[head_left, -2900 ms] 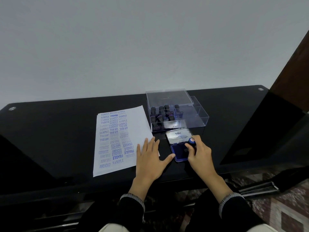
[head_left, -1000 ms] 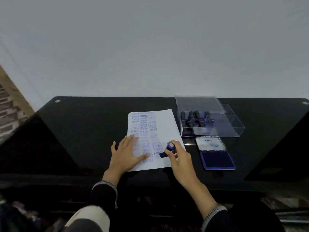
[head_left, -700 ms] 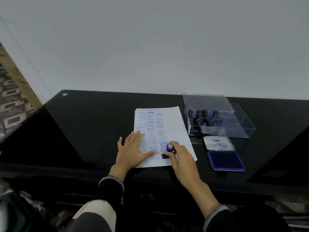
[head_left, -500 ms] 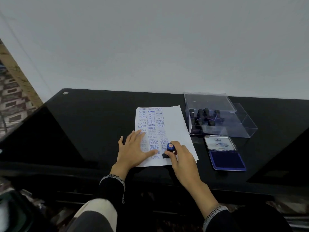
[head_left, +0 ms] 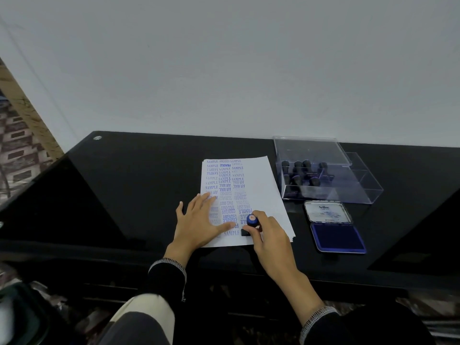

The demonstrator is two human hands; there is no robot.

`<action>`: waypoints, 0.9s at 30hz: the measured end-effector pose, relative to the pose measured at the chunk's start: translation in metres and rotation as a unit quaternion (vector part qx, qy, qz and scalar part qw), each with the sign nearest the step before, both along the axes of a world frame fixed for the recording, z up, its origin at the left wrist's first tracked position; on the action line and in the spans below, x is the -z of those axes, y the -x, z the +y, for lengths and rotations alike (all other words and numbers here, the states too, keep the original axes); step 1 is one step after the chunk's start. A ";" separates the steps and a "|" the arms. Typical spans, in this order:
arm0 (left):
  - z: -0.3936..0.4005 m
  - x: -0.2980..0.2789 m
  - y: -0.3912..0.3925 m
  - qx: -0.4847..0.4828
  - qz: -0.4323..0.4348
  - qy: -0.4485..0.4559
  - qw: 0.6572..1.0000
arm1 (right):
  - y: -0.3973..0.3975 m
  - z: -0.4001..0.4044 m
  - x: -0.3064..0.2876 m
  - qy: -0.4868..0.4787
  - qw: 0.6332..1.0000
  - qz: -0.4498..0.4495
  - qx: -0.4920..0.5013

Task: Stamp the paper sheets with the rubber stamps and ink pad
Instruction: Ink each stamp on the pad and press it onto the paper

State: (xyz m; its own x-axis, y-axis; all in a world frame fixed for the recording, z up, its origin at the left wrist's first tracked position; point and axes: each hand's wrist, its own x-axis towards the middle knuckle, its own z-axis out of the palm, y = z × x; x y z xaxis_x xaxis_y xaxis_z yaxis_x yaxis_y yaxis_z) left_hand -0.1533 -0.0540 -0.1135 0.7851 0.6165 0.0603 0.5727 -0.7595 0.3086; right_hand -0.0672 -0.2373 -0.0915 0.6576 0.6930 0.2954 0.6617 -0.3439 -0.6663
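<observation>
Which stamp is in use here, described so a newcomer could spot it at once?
On the black table, find the white paper sheet covered in blue impressions. At its near edge, the right hand grips one stamp. Its round blue top shows, unlike the dark stamps in the clear box.

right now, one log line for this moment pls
step: stamping | right hand: grips stamp on paper | left hand: flat on paper | ink pad: open
</observation>
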 end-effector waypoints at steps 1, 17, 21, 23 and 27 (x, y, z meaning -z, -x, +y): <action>-0.001 -0.001 0.000 -0.001 0.000 0.002 1.000 | 0.000 0.000 0.000 0.001 1.000 -0.002 0.000; 0.000 -0.001 -0.001 -0.009 -0.020 0.002 1.000 | 0.002 0.001 0.006 0.006 1.000 -0.022 0.014; -0.003 -0.002 0.002 -0.020 -0.045 0.006 0.999 | 0.002 0.002 0.005 0.002 1.000 -0.020 0.013; -0.004 -0.002 0.003 -0.022 -0.060 0.012 0.998 | 0.001 0.002 0.006 -0.005 1.000 -0.016 0.014; -0.003 -0.003 0.002 -0.029 -0.059 0.014 0.998 | 0.001 0.002 0.008 -0.008 1.000 -0.015 0.015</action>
State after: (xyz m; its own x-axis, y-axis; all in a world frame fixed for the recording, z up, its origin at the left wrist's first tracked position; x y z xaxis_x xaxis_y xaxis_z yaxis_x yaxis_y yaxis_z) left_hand -0.1556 -0.0573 -0.1108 0.7365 0.6635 0.1318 0.5738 -0.7160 0.3975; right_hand -0.0686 -0.2352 -0.0996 0.6684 0.6683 0.3265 0.6712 -0.3529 -0.6519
